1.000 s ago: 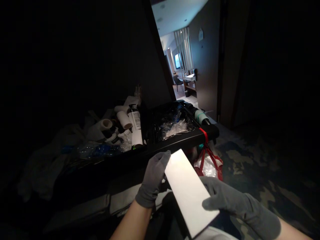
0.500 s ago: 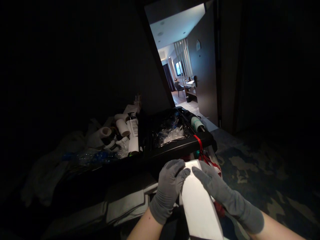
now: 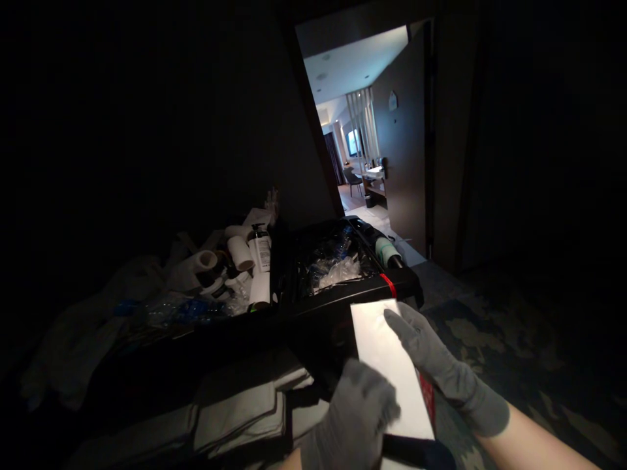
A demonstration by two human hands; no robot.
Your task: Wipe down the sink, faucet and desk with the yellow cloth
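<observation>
Dim corridor. Rolls [image 3: 240,251] and a bottle [image 3: 260,261] are seen on the cart [image 3: 343,290]; folded cloths [image 3: 240,411] are stacked below. The white sheet [image 3: 392,372] is held over the cart's near edge: left hand [image 3: 355,418] blurred, grip not discernible; right hand [image 3: 431,359] fingers laid flat on it.

white sheet [image 3: 389,372], grey-gloved hands [image 3: 426,356], black cart [image 3: 343,297]
</observation>
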